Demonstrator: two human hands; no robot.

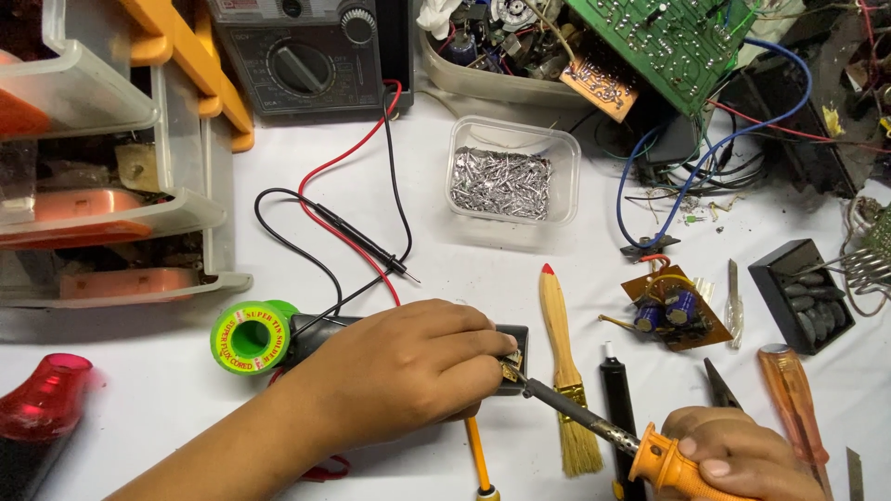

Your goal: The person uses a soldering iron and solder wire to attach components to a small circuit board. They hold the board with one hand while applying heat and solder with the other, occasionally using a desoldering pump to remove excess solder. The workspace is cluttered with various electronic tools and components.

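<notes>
The left hand [399, 366] lies nearest the camera, its forearm running in from the bottom left; its fingers are pressed together, pinching a small brown component [510, 368] at the front edge of a black box [320, 334] that it rests upon. The right hand [738, 455], at the bottom right, is closed around the orange handle of a soldering iron [594, 425], whose dark tip touches the pinched component.

All of this sits on a white table [483, 260]. At the far left stands a clear plastic drawer cabinet [176, 186] with orange parts inside. Behind it, at the top, is a grey analogue multimeter [302, 65], its red and black probe leads [362, 237] looping down across the table toward the left hand. At the top right a green circuit board [664, 37] leans over a tray of loose parts and tangled blue and red wires. A clear rectangular tub [512, 172] of cut metal leads stands in the middle of the table.

A green spool of solder [251, 336] lies just beside the black box, on its left. A red translucent object [42, 399] lies at the bottom left edge. Right of the left hand lie a wooden brush [561, 353] with a red tip, a black pen-shaped tool [617, 399], a small brown board with blue capacitors [673, 311], a black tray [803, 292], and an orange-handled screwdriver [789, 399].
</notes>
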